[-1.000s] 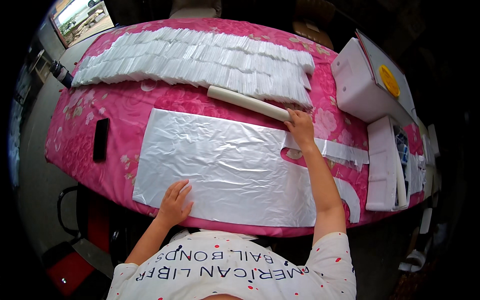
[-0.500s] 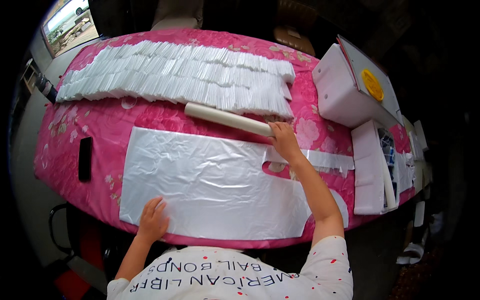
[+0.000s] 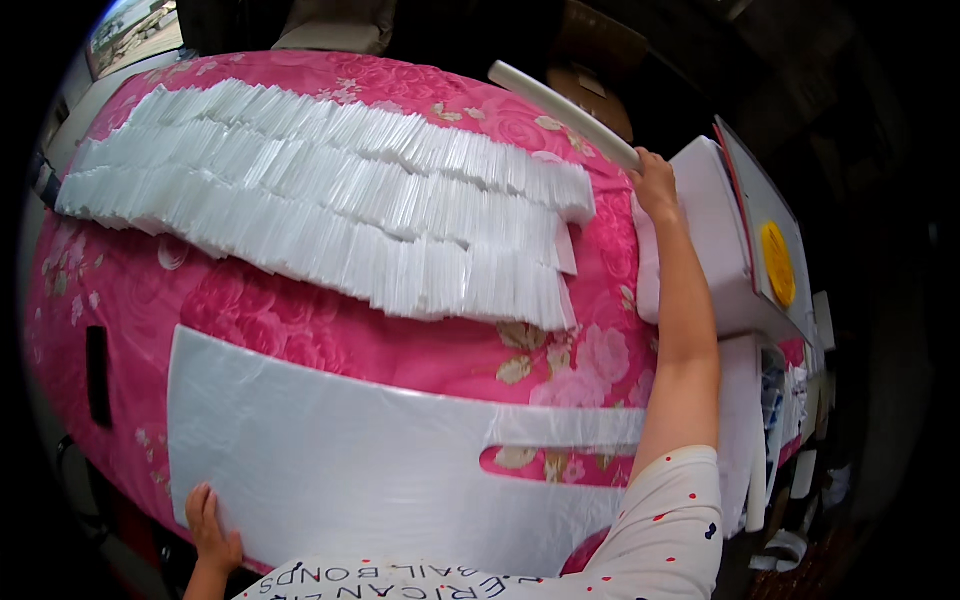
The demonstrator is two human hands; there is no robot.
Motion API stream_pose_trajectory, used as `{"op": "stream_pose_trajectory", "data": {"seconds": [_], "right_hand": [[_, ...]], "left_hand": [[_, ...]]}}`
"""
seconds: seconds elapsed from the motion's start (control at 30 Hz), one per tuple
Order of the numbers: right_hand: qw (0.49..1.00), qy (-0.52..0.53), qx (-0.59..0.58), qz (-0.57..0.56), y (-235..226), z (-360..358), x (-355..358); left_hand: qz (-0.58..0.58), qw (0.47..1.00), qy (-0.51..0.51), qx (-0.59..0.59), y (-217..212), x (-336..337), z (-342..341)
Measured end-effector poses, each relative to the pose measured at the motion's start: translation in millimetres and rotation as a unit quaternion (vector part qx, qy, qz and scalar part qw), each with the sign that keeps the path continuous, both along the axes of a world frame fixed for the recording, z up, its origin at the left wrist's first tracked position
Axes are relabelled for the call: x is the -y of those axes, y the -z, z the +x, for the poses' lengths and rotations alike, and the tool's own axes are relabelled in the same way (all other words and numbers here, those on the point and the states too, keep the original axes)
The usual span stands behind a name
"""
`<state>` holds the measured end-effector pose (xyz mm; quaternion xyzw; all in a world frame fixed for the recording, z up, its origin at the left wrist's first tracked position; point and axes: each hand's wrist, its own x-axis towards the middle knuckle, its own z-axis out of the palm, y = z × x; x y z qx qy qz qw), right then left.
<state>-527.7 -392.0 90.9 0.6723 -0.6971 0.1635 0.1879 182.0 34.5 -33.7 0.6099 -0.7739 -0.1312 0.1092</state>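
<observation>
A white plastic carrier bag [image 3: 350,450] lies flat along the near side of the table, its handle strips and rounded cut-out toward the right. My left hand [image 3: 212,530] rests with fingers spread on its near left part. Stretched out to the far right, my right hand [image 3: 654,183] grips one end of a long pale tube [image 3: 565,113]. That tube slants up and left across the table's far edge. Between the bag and the far edge stand three uneven rows of folded white plastic pieces [image 3: 310,200], packed closely side by side.
A pink flowered cloth [image 3: 270,310] covers the table. A dark phone [image 3: 98,375] lies at the left. On the right are a white foam box [image 3: 700,240] with a board and a yellow ring [image 3: 777,263] on it, and another white box [image 3: 738,420]. Chairs stand beyond the far edge.
My right hand has carried the tube from beside the rows to the far right edge. The bag's surface looks smoother. My left hand remains on the bag, and the view has shifted.
</observation>
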Motion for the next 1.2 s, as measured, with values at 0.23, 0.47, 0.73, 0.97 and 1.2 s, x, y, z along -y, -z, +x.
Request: {"op": "stream_pose_trajectory", "data": {"seconds": [0.23,0.47,0.73,0.97,1.2], "right_hand": [[0.989,-0.034,0.103,0.097,66,-38,39],[0.967,-0.084,0.185,0.153,75,-40,36],[0.961,-0.072,0.22,0.148,88,-36,26],[0.976,-0.06,0.184,0.1,86,-23,20],[0.99,-0.04,0.11,-0.077,43,-16,4]], "left_hand": [[0.036,0.999,0.001,0.03,1,-7,7],[0.038,0.999,0.014,0.036,2,-4,10],[0.018,0.999,0.02,0.033,4,-3,9],[0.027,0.999,0.018,0.034,-2,-2,6],[0.018,1.0,0.013,0.007,-1,0,4]]}}
